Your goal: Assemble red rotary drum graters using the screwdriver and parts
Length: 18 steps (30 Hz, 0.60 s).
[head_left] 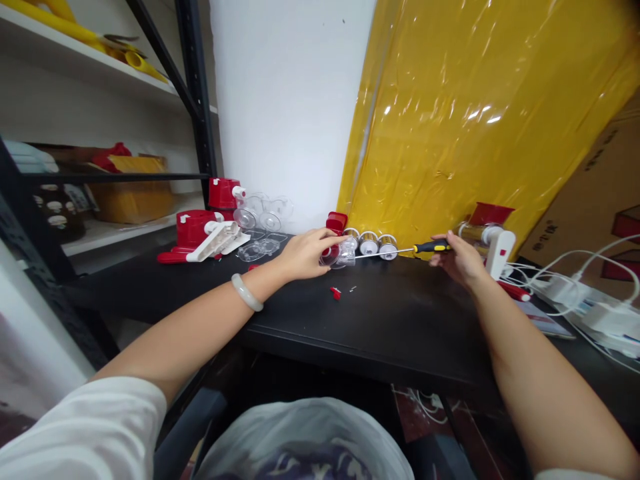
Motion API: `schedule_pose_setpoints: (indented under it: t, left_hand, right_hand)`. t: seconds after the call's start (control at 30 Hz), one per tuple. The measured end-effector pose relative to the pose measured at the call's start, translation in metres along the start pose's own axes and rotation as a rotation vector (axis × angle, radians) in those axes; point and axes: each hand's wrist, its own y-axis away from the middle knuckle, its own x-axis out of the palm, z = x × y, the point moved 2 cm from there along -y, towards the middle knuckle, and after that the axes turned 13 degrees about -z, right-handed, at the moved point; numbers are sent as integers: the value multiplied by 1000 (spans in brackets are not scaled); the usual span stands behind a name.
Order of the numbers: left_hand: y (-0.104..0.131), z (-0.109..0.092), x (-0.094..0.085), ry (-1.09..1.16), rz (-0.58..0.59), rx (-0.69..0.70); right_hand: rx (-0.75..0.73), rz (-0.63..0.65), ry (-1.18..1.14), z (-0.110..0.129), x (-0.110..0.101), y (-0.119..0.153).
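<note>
- Clear plastic cup-shaped part with a red piece on it [339, 254] sat at the back of the black tabletop [400, 320], right by the yellow plastic sheet [475, 113], and the left hand [305, 255] was wrapped over it, pinning it down.
- Right hand [463, 261] had its fingers closed around the yellow-and-black handle of a slim screwdriver [400, 251], shaft lying nearly flat and pointing left at the clear part.
- Couldn't tell if the tip was actually seated in anything; too small to see.
- Row of small clear rollers with silver ends [370, 243] stood just behind the shaft, so my guess was a slip could knock them over.
- Tiny red bit [335, 292] and a little pale speck beside it lay loose on the table near the left wrist; an arm sweep could easily flick those off the edge.
- With the shaft that flat, I'd reckon the tip might skid off and jab the holding fingers.
- Red-and-white plastic housings [205, 233] sat well off to the left.
</note>
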Motion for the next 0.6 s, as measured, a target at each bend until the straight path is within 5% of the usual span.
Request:
schedule_pose_setpoints:
  t: [0.27, 0.47, 0.6]
  left_hand:
    - [0, 1, 0, 0, -4, 2]
    - [0, -1, -1, -7, 9, 0]
    - [0, -1, -1, -7, 4, 1]
  right_hand:
    - [108, 55, -59, 4, 3, 4]
    - [-2, -48, 105, 0, -1, 2]
    - [128, 10, 64, 3, -1, 1]
